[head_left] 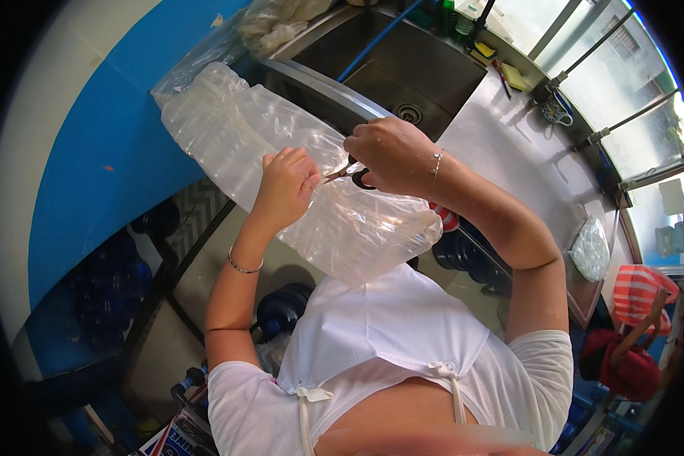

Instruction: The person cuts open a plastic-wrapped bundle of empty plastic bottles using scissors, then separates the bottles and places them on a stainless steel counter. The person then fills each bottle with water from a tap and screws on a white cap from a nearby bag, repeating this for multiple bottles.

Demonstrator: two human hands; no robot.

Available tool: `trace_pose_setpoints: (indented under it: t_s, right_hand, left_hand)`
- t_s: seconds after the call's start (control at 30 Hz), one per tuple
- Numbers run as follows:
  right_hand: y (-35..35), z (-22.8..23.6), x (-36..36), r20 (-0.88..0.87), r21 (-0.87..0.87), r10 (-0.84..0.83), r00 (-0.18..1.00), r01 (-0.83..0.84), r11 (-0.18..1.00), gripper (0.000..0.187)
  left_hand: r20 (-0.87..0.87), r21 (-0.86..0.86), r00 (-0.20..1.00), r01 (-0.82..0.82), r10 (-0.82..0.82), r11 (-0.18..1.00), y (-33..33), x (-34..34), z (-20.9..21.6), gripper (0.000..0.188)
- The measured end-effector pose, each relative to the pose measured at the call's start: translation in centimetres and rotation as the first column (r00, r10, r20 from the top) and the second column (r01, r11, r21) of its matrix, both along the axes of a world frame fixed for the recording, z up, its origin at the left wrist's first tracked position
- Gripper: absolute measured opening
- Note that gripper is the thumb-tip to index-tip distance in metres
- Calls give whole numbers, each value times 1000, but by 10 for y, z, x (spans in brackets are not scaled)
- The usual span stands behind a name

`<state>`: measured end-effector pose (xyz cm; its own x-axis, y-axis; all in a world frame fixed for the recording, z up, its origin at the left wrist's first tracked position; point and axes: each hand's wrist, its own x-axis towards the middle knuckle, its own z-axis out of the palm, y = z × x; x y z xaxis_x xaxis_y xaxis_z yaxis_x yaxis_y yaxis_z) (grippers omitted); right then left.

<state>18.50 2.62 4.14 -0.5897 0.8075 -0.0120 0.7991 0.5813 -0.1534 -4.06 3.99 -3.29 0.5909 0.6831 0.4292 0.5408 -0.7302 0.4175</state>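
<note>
A long, clear plastic bag [232,125] lies slantwise before me, packed with what look like rows of clear plastic bottles. My left hand [283,182] is closed on the bag's film near its middle, fingers curled. In my right hand [395,156] is a pair of scissors [339,175] with dark handles, its blades pointing left toward my left hand. The blade tips meet the film beside my left fingers; whether they pass through it, I cannot tell. Part of the handles is hidden behind my right hand.
Beyond the bag is a steel sink [372,72] crossed by a blue pole [380,39]. A steel counter [501,167] runs to the right. At left is a blue surface [102,175]. Blue water jugs [283,308] stand below. A mug [556,110] sits by the window.
</note>
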Motion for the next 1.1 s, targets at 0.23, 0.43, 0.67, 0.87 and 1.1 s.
trace_pose_setpoints:
  t_s: [0.23, 0.43, 0.67, 0.87, 1.1]
  right_hand:
    - [-1, 1, 0, 3, -13, -5, 1000, 5, 1000, 29]
    - [2, 3, 0, 19, -34, -8, 1000, 9, 999, 25]
    - [2, 1, 2, 4, -59, -23, 1000, 23, 998, 27]
    - [3, -4, 6, -78, 80, 67, 995, -60, 995, 33]
    - [7, -4, 5, -85, -23, 46, 995, -48, 999, 31]
  left_hand:
    - [-9, -12, 1000, -6, 6, 1000, 0, 0, 1, 9]
    - [3, -1, 1000, -2, 2, 1000, 0, -1, 0, 9]
    - [2, -6, 1000, -4, 4, 1000, -1, -2, -1, 9]
    - [0, -3, 1000, -3, 3, 1000, -1, -2, -1, 10]
    - [5, 12, 1000, 3, -3, 1000, -1, -2, -1, 11]
